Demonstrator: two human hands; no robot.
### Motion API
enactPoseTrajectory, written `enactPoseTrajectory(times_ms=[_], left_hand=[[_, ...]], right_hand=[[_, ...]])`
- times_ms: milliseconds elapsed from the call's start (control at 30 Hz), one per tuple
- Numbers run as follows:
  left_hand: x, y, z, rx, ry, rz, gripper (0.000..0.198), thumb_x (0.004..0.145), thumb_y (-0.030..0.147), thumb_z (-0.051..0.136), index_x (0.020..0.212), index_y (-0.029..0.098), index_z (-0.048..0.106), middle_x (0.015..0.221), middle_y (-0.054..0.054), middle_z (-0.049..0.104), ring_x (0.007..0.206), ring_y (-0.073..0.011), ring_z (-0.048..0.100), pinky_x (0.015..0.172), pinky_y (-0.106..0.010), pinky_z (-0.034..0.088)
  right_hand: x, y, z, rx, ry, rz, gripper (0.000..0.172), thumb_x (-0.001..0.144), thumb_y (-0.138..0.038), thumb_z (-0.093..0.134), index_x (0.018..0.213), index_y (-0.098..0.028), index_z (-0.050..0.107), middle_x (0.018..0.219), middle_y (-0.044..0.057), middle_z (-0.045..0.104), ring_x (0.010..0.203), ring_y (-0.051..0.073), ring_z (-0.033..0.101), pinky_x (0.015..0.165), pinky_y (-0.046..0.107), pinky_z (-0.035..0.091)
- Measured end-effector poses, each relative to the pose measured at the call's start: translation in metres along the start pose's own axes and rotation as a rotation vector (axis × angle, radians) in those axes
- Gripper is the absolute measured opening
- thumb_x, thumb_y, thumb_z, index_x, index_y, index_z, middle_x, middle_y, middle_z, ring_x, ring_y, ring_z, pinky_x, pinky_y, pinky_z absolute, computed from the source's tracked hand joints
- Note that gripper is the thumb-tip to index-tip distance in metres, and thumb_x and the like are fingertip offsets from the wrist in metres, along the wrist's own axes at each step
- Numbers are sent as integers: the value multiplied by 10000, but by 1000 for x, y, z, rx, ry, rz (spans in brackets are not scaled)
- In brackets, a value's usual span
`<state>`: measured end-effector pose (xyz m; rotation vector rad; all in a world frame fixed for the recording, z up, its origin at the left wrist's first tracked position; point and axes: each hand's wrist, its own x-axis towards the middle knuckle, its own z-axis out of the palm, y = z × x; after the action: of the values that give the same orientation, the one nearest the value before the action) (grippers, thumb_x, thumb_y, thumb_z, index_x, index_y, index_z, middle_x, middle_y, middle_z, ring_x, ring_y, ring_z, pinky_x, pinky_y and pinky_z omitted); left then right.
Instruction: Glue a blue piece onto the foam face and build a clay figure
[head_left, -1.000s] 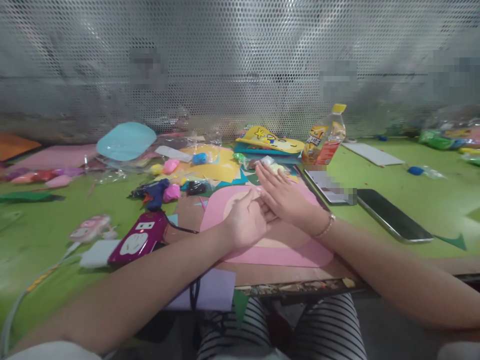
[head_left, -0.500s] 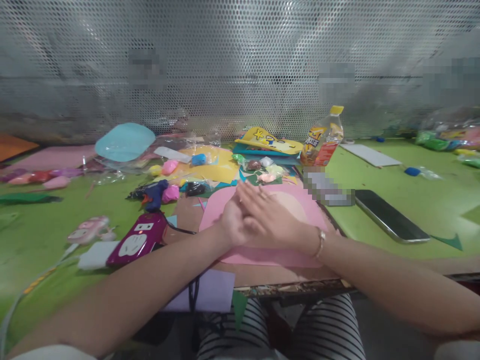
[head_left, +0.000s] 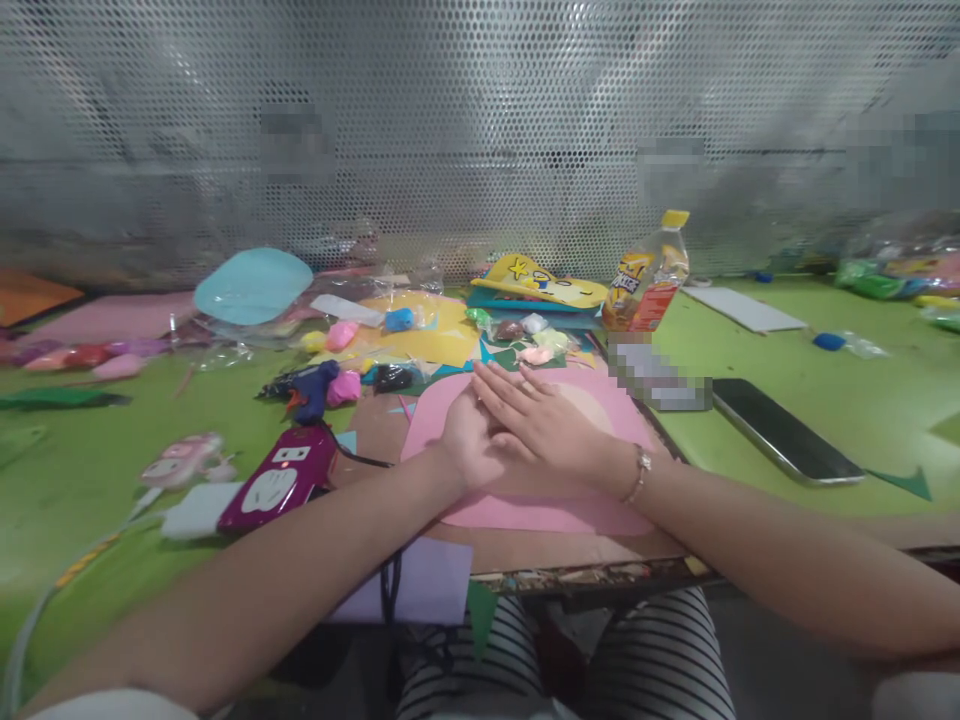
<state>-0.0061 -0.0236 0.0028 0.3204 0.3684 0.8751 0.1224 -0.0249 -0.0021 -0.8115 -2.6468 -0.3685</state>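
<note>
Over a pink rounded sheet (head_left: 517, 512), my two hands are pressed palm to palm. My left hand (head_left: 469, 445) lies underneath with its palm turned up, its fingers mostly hidden. On top, my right hand (head_left: 544, 425) lies across it, fingers straight and together, a bracelet at the wrist. Both are closed against each other, and whatever is between the palms is hidden. A paler round piece (head_left: 589, 405) shows on the pink sheet behind my right hand.
Left of my arms are a purple power strip (head_left: 262, 492), a white plug (head_left: 196, 510) and a blue glue gun (head_left: 311, 388). Several wrapped clay lumps (head_left: 394, 377) lie beyond. A bottle (head_left: 646, 280) stands at the back; a phone (head_left: 784, 428) lies right.
My right hand has shifted very slightly over the left palm and its fingers look more level. Both hands stay pressed together above the pink sheet.
</note>
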Motion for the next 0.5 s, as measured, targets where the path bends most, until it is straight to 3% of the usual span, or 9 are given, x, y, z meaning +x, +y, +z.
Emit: enactPoseTrajectory(times_ms=[133,267,500], left_hand=[[-4,4,3,-31,-65,-101,357,908,332,330,826,139,619,701,-38,664,587,-129,625,481,-207,463],[0,2,0,-27,-64,-99,319,911,313,338,860,154,610,739,-28,679,620,-122,641,496,-200,468],[0,2,-4,-39,-65,-173,321,913,294,332,1034,132,582,765,-24,686,664,-113,652,552,-187,472]], right_hand=[[0,0,-1,-19,6,59,611,949,-415,232,1446,-65,166,1516,122,170,1405,224,125,1136,474,146],[-1,0,-1,-28,27,73,625,949,-414,210,1452,-55,117,1517,135,159,1407,220,114,1134,477,139],[-1,-4,0,-70,23,47,611,950,-397,223,1438,-33,173,1512,140,181,1403,235,132,1133,467,131]])
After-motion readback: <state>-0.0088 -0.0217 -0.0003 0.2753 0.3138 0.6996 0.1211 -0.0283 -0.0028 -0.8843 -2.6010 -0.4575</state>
